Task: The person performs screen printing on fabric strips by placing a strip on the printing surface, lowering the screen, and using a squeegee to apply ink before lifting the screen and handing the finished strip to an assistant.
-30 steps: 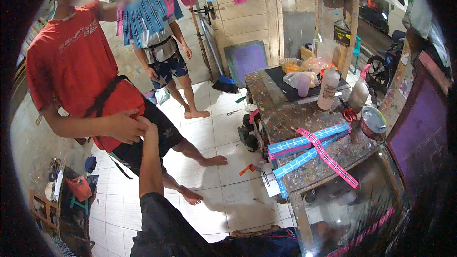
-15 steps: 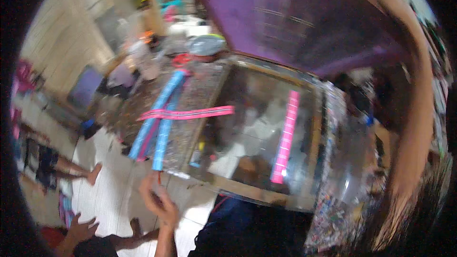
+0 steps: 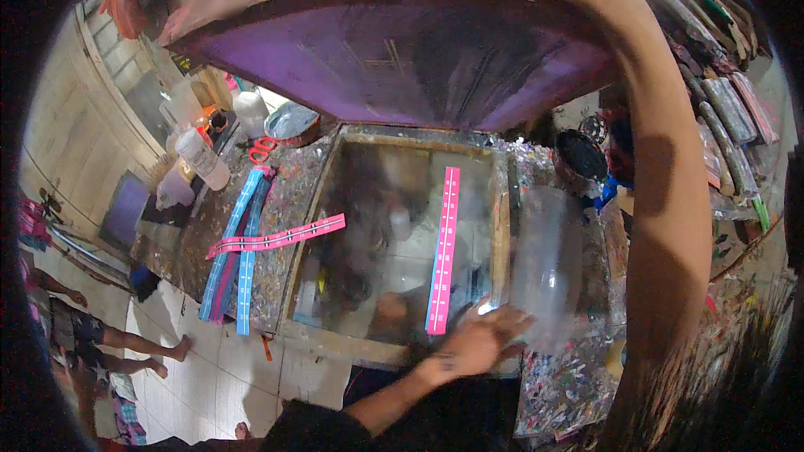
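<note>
Glass top [image 3: 368,268] nr L hand [image 3: 484,337], fingers [image 3: 507,321] pointing rt.

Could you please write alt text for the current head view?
A person's open left hand is beside a pink strip on a glass pane, while the right arm stretches up toward a tilted purple-faced frame, its hand out of view. Blue and pink strips and red scissors lie further left.

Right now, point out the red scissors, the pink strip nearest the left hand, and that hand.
Red scissors [image 3: 263,149]: head view, on the handles.
Pink strip [image 3: 445,249]: head view, about mid-length.
Left hand [image 3: 484,338]: head view, middle of the hand.
</note>
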A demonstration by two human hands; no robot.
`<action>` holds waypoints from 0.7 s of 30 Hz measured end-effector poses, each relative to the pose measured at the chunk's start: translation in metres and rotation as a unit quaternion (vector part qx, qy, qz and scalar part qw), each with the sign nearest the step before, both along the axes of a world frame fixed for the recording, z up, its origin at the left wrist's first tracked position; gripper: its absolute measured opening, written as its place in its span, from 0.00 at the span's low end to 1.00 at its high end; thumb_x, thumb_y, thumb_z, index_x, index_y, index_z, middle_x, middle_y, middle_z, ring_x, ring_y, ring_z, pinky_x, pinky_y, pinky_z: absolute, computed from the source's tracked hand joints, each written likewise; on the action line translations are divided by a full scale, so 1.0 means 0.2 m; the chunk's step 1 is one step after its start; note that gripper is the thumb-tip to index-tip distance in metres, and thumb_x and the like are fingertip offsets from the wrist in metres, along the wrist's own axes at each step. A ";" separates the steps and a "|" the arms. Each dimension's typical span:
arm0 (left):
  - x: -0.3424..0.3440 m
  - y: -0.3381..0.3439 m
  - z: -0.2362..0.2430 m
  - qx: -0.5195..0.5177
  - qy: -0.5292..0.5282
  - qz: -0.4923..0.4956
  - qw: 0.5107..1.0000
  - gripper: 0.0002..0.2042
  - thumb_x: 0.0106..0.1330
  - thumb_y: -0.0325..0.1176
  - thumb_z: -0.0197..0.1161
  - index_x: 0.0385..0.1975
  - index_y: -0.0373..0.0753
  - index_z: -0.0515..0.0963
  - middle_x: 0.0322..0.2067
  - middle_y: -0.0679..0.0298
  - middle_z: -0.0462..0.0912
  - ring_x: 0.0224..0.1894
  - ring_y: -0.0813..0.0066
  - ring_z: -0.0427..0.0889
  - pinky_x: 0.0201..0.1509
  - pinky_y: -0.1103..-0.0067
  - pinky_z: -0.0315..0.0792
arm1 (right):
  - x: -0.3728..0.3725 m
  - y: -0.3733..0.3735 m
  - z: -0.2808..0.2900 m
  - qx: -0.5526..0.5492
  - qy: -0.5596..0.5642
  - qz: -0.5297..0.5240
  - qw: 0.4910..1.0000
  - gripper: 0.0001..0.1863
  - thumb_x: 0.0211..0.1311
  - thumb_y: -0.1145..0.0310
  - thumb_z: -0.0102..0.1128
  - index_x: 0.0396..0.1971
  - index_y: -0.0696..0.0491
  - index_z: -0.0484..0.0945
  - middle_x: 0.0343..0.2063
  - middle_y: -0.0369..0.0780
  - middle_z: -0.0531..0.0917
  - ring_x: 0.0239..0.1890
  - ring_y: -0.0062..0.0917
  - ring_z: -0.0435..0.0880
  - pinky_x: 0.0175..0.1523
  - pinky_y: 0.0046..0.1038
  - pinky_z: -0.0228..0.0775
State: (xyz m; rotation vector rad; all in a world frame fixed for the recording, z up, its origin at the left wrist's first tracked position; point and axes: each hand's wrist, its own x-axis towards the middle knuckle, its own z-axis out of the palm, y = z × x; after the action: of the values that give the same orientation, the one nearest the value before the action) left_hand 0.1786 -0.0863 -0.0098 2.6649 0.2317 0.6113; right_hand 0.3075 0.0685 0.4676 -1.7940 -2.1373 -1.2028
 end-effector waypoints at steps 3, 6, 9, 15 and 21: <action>-0.53 0.37 0.01 -0.010 0.044 0.121 0.992 0.23 0.73 0.46 0.57 0.62 0.40 0.77 0.64 0.54 0.76 0.67 0.58 0.73 0.70 0.55 0.64 | 0.00 0.04 0.04 -0.025 -0.019 -0.005 0.999 0.18 0.74 0.64 0.46 0.56 0.47 0.82 0.38 0.59 0.85 0.48 0.51 0.87 0.52 0.47 0.79; -0.65 0.48 0.22 0.037 0.057 0.131 0.989 0.25 0.75 0.49 0.55 0.64 0.40 0.75 0.68 0.54 0.73 0.71 0.59 0.70 0.73 0.56 0.61 | 0.03 0.08 0.06 -0.006 0.161 -0.002 0.987 0.20 0.74 0.57 0.47 0.53 0.50 0.83 0.42 0.61 0.84 0.49 0.54 0.85 0.55 0.47 0.77; -0.68 0.52 0.06 0.092 0.226 0.104 0.964 0.34 0.72 0.56 0.55 0.74 0.45 0.65 0.75 0.61 0.63 0.78 0.62 0.58 0.80 0.51 0.44 | -0.12 0.00 0.10 -0.035 0.109 -0.022 0.993 0.26 0.73 0.49 0.47 0.51 0.54 0.84 0.47 0.63 0.83 0.51 0.56 0.84 0.59 0.46 0.74; -0.65 0.51 0.11 0.086 0.215 0.085 0.969 0.36 0.71 0.58 0.55 0.75 0.46 0.63 0.77 0.63 0.60 0.80 0.63 0.52 0.81 0.50 0.37 | -0.01 -0.02 0.09 -0.027 0.260 0.010 0.965 0.28 0.73 0.47 0.47 0.52 0.55 0.84 0.49 0.63 0.83 0.53 0.55 0.83 0.60 0.44 0.72; -0.69 0.51 0.10 0.049 0.196 0.086 0.975 0.37 0.71 0.59 0.55 0.77 0.48 0.61 0.78 0.65 0.58 0.81 0.63 0.51 0.81 0.49 0.36 | 0.02 0.04 0.11 -0.052 0.141 0.049 0.987 0.24 0.74 0.51 0.45 0.52 0.50 0.84 0.49 0.59 0.84 0.54 0.53 0.83 0.60 0.45 0.71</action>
State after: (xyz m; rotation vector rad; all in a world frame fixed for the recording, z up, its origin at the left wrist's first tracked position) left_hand 0.0402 0.0157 0.0094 2.8624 0.5603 0.1386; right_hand 0.3121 0.0760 0.4891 -1.7529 -2.1270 -0.7747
